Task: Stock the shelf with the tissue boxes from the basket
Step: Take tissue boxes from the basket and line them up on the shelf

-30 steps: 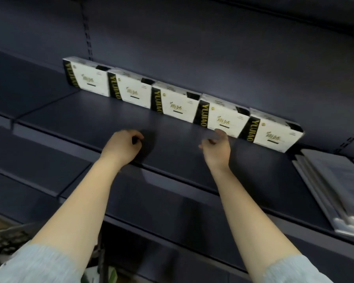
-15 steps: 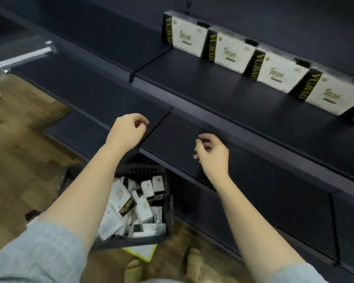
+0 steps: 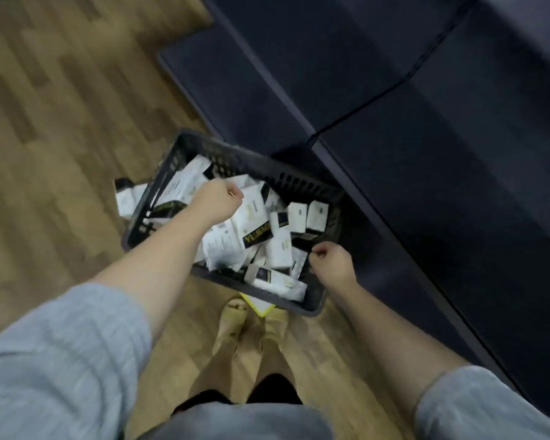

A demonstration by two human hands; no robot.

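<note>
From the head camera we look almost straight down at a dark slatted plastic basket [image 3: 315, 304] standing on the brown wood-plank floor [image 3: 61, 122] in the middle of the frame. It is heaped with white tissue boxes with black-and-gold ends [image 3: 254, 231], lying at all angles. One more white box [image 3: 126, 200] lies on the floor just outside the basket's left wall.

The left hand [image 3: 216, 203] hangs over the upper middle of the heap, its fingers [image 3: 234, 193] curled in loosely. We see nothing held in them, though the frame is blurred and we cannot tell whether the knuckles touch the boxes below. The right hand [image 3: 332, 265] is at the basket's right side, near its lower right corner, its fingers [image 3: 318, 252] likewise curled inward with nothing visibly gripped. Whether it touches the rim we cannot tell.

The dark blue-grey metal shelf [image 3: 426, 185] fills the upper right of the frame, running diagonally down to the right edge, and the basket sits just beside its lowest board. No box shows on the part of the shelf in view.

Along the bottom of the frame we see light grey ribbed sleeves [image 3: 64, 360] on both arms. A pair of beige sandals [image 3: 235, 315] stands just below the basket, with a small yellow thing [image 3: 261, 308] showing under the basket's near edge.
</note>
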